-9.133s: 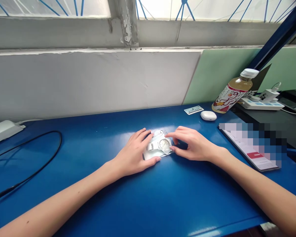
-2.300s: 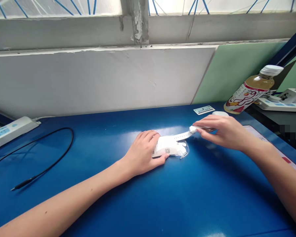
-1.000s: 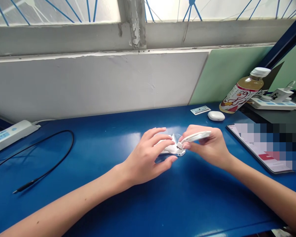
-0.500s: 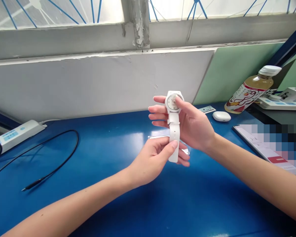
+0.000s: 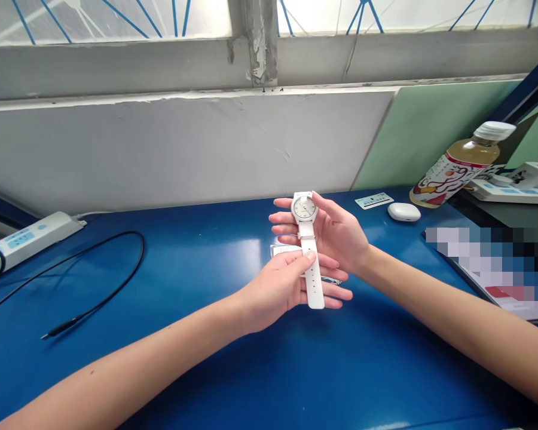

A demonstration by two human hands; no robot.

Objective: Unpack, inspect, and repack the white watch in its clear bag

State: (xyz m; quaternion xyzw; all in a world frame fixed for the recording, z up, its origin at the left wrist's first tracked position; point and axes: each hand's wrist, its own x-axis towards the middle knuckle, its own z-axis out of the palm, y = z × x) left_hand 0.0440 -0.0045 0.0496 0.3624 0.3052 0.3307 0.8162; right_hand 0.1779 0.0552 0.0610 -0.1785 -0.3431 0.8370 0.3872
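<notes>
Centre frame: white plastic wristwatch (image 5: pixel 307 230) out of clear plastic packet (image 5: pixel 280 249); R hand (image 5: pixel 338 236) grips case, L hand (image 5: pixel 275 289) pinches strap. Strap unbuckled.

A blue table (image 5: pixel 206 370) stands against a white wall (image 5: pixel 161 149). At far left lies a white power strip (image 5: pixel 27 239), with a black cable (image 5: pixel 112 286) looping beside it. At back right are a small label card (image 5: pixel 373 200), a white earbud case (image 5: pixel 403 211) and a tea bottle (image 5: pixel 457 167) leaning against a green panel (image 5: pixel 430 131).
</notes>
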